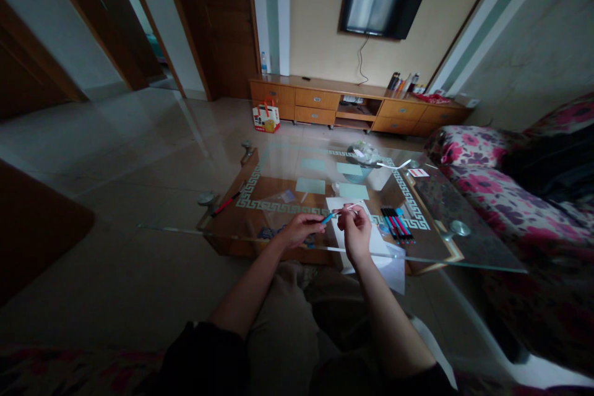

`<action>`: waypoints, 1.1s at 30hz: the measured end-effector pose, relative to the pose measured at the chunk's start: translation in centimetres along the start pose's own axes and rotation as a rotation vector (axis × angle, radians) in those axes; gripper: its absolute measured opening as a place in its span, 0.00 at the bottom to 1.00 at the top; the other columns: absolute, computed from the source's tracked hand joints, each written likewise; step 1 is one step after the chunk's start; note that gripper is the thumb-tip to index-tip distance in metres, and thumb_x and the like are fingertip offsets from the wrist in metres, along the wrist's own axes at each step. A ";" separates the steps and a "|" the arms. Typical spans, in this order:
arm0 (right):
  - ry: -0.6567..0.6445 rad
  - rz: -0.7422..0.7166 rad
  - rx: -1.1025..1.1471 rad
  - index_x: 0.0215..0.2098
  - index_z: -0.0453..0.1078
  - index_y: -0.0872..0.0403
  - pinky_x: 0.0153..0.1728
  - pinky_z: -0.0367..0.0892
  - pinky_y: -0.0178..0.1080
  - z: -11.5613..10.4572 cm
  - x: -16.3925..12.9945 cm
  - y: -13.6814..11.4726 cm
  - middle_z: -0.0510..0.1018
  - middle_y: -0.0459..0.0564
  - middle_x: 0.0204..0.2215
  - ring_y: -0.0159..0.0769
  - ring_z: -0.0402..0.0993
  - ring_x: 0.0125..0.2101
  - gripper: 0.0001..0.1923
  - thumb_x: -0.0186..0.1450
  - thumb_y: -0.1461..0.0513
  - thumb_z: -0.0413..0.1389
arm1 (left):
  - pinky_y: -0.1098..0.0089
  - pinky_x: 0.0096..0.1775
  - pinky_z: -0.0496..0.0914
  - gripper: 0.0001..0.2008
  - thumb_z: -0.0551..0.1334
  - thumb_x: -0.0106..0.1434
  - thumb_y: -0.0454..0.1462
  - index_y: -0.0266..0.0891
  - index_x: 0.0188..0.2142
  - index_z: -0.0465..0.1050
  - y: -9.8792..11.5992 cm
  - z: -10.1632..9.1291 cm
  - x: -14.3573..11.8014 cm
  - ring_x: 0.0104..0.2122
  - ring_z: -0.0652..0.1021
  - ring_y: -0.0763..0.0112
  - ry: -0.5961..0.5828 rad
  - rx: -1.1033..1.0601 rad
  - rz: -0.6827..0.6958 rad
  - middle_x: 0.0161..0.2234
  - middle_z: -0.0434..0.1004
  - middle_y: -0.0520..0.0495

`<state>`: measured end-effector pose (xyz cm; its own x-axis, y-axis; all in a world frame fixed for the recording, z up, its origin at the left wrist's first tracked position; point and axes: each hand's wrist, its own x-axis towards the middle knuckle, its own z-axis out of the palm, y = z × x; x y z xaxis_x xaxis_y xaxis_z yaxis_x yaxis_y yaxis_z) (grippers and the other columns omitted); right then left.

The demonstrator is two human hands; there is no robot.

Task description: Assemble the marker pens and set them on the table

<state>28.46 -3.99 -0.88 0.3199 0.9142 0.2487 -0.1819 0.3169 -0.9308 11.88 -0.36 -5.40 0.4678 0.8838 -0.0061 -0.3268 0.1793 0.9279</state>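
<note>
Above the near edge of the glass table my left hand (301,230) is closed on a blue pen barrel (327,218), which points up and to the right. Close beside it, my right hand (356,234) is pinched on a thin white rod (355,203), which looks like a pen refill. The two pieces nearly meet between my fingertips; I cannot tell whether they touch. Under my hands lies a white sheet of paper (341,240). Right of my right hand, several black, red and blue pens (398,226) lie side by side on the glass.
The glass table (260,232) has a patterned border. A red and black pen (226,205) lies at its left. Farther back are a bowl with a plastic bag (364,153) and a red-white card (418,172). A flowered sofa (492,192) stands at the right.
</note>
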 end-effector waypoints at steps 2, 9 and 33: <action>-0.001 -0.008 -0.026 0.35 0.69 0.51 0.23 0.59 0.34 0.0 -0.1 0.0 0.77 0.46 0.30 0.28 0.62 0.21 0.14 0.64 0.49 0.58 | 0.71 0.38 0.68 0.20 0.76 0.48 0.40 0.32 0.39 0.82 0.1 0.0 -0.1 0.30 0.77 0.72 -0.009 0.008 -0.016 0.30 0.80 0.45; -0.023 0.043 -0.097 0.38 0.76 0.54 0.23 0.57 0.34 -0.1 0.1 0.6 0.77 0.46 0.28 0.28 0.61 0.22 0.17 0.60 0.50 0.62 | 0.68 0.37 0.70 0.23 0.73 0.53 0.45 0.31 0.43 0.79 0.2 -0.3 -0.4 0.29 0.79 0.69 -0.114 0.008 -0.076 0.33 0.81 0.42; -0.076 0.105 -0.078 0.36 0.74 0.54 0.25 0.60 0.33 0.3 0.0 0.4 0.73 0.45 0.27 0.29 0.62 0.23 0.18 0.60 0.48 0.62 | 0.72 0.33 0.67 0.22 0.66 0.61 0.51 0.33 0.41 0.74 1.5 0.3 -0.9 0.30 0.78 0.70 -0.238 0.150 -0.039 0.33 0.79 0.42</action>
<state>28.07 -3.81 -1.17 0.2314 0.9586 0.1660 -0.1371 0.2011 -0.9699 11.18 -1.03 -3.88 0.6634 0.7478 0.0283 -0.1875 0.1294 0.9737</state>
